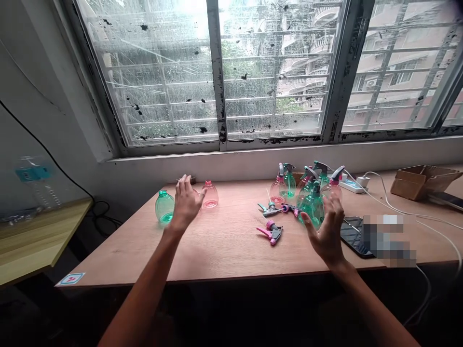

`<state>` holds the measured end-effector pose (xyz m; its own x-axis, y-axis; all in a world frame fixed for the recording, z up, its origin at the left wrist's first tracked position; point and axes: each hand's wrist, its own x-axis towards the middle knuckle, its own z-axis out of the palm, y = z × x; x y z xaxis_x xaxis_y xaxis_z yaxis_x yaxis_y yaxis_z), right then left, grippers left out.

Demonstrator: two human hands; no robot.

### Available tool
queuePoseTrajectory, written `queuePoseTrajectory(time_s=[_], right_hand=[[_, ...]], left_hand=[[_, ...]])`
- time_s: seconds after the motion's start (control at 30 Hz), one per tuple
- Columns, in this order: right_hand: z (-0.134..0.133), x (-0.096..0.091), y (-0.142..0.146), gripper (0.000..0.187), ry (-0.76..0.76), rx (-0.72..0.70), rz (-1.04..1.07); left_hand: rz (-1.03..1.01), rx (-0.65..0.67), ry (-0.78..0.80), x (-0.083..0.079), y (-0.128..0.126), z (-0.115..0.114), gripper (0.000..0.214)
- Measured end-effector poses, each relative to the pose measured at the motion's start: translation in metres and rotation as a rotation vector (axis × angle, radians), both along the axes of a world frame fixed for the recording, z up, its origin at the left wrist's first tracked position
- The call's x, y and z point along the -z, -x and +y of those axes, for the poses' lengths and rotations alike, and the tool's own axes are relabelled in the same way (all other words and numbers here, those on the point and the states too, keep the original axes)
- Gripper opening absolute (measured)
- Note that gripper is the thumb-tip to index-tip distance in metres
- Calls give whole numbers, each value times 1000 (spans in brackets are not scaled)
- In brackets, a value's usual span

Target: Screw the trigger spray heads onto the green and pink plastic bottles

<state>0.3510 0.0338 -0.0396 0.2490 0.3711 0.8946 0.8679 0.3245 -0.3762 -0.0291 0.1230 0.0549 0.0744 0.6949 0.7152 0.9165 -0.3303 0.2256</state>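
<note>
Power strip between bottles and box

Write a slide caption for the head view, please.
Left hand near open bottles, right hand near spray bottles, loose spray heads between them.

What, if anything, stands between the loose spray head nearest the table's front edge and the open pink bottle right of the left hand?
Nothing visible: bare tabletop lies between the pink-and-grey spray head and the pink bottle. The left hand is outside that gap.
</note>
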Motion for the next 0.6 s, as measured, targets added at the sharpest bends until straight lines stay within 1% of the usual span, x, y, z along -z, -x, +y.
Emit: queuePoseTrajectory(time_s=[0.03,0.07,0.1,0.13,0.17,0.23,0.33,0.4,0.47,0.53,0.6], right_hand=[[-1,0,7,71,-9,-29,-7],[-2,1,12,66,-4,-65,-28],[-2,2,16,63,12,-104,-62],[-2,4,19,61,38,-144,-102],[-2,6,21,59,72,-186,-144],[0,10,22,57,142,-256,-208],[3,15,20,57,234,-328,-245],[6,18,18,58,304,-374,-261],[7,20,17,59,388,-434,-291],[6,19,17,63,494,-497,-333],[3,14,17,67,608,-548,-361]], left_hand=[[69,-72,-24,-12,6,14,71],[101,-84,-14,-20,11,26,66],[126,-87,0,-24,15,37,62],[154,-90,17,-26,18,46,59],[178,-92,36,-24,20,54,56],[215,-113,72,-15,21,66,53],[237,-158,114,1,21,75,41],[236,-181,128,6,21,77,31],[234,-183,132,7,20,73,27],[238,-161,132,7,17,61,26],[240,-122,123,10,12,37,31]])
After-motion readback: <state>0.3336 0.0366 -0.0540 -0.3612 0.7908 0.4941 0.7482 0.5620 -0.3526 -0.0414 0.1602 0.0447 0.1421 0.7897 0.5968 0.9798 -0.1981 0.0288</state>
